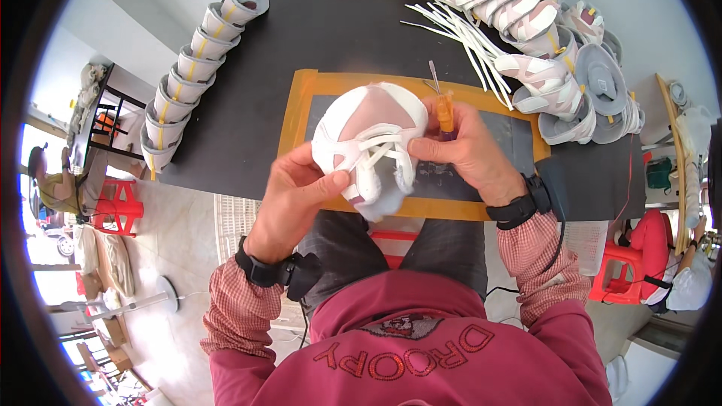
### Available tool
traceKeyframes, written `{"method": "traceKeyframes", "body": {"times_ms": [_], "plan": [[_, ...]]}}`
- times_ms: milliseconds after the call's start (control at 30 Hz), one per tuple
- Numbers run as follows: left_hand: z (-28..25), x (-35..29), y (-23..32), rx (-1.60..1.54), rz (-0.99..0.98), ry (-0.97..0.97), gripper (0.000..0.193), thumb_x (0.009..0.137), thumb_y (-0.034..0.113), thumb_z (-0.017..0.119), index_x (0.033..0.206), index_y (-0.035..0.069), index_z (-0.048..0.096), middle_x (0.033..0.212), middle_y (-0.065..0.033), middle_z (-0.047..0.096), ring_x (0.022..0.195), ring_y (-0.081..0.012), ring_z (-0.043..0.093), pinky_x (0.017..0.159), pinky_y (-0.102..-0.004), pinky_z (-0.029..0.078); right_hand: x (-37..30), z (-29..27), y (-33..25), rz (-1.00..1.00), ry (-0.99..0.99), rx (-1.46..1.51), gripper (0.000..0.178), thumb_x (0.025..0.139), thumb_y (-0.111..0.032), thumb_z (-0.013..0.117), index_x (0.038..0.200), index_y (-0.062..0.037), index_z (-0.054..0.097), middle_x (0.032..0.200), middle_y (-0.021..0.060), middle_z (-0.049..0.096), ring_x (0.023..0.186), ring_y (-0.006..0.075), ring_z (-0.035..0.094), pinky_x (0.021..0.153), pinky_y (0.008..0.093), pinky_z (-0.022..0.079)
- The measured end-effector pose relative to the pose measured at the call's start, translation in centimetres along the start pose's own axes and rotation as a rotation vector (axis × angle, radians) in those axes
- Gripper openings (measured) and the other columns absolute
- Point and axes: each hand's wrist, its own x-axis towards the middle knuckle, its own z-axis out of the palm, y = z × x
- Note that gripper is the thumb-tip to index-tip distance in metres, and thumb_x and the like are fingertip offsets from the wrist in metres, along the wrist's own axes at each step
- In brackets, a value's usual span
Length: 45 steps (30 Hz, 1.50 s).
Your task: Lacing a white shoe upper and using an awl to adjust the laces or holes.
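Note:
A white and dusty-pink shoe upper (380, 116) is held up over the near part of the table, toe pointing away from me. White lace crosses its front, and grey lining shows at the near end. My left hand (301, 188) grips the left side, thumb on top. On the other side, my right hand (470, 150) pinches the upper near the lacing with its thumb. That same hand also keeps a hook-like tool (445, 113) tucked in its fingers, its orange handle upright and thin metal tip pointing away.
Under the work is a grey mat (519, 143) edged with orange tape on the black table (256, 83). Nested shoe uppers (192, 68) stand in a curved row at left. More uppers (534, 75) pile at right, beside loose white laces (466, 37). Other people sit at both sides.

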Motion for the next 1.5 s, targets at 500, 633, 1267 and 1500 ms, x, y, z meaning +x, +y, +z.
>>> {"method": "traceKeyframes", "body": {"times_ms": [500,633,1267,1500], "plan": [[3.2,-0.1,-3.5,1.713,0.856,-0.108,0.039,0.069,0.007,0.060,0.107,-0.003,0.062,0.100,-0.0116,0.058,0.090,-0.0224,0.057,0.077,-0.0339,0.042,0.1,2.0,0.1,-0.595,0.039,-0.809,0.026,0.075,-0.023,0.079,0.092,-0.0048,0.068,0.103,0.0054,0.058,0.077,0.0191,0.060,0.064,0.0277,0.048],[2.3,-0.7,-3.5,1.668,0.921,-0.155,0.040,0.069,0.004,0.061,0.108,-0.006,0.061,0.112,-0.0155,0.059,0.101,-0.0261,0.059,0.084,-0.0357,0.045,-0.1,1.5,-0.6,-0.456,-0.010,-0.748,0.022,0.072,-0.016,0.076,0.087,-0.0040,0.066,0.107,0.0060,0.055,0.080,0.0217,0.061,0.063,0.0302,0.049],[2.7,0.1,0.2,1.849,0.708,0.125,0.018,0.062,0.007,0.074,0.077,0.009,0.067,0.080,-0.0020,0.057,0.094,-0.0247,0.054,0.085,-0.0389,0.035,-1.3,0.8,0.8,-0.938,-0.258,-1.438,0.019,0.073,-0.015,0.062,0.090,-0.0088,0.065,0.085,0.0007,0.051,0.091,0.0174,0.054,0.064,0.0257,0.052],[2.4,0.9,1.1,1.919,0.616,-0.056,0.023,0.059,0.015,0.078,0.077,0.009,0.065,0.076,-0.0019,0.056,0.085,-0.0229,0.052,0.078,-0.0381,0.035,-1.3,1.3,1.0,-0.915,-0.224,-1.409,0.021,0.073,-0.015,0.062,0.092,-0.0060,0.065,0.086,0.0021,0.051,0.092,0.0177,0.054,0.065,0.0256,0.052]]}}
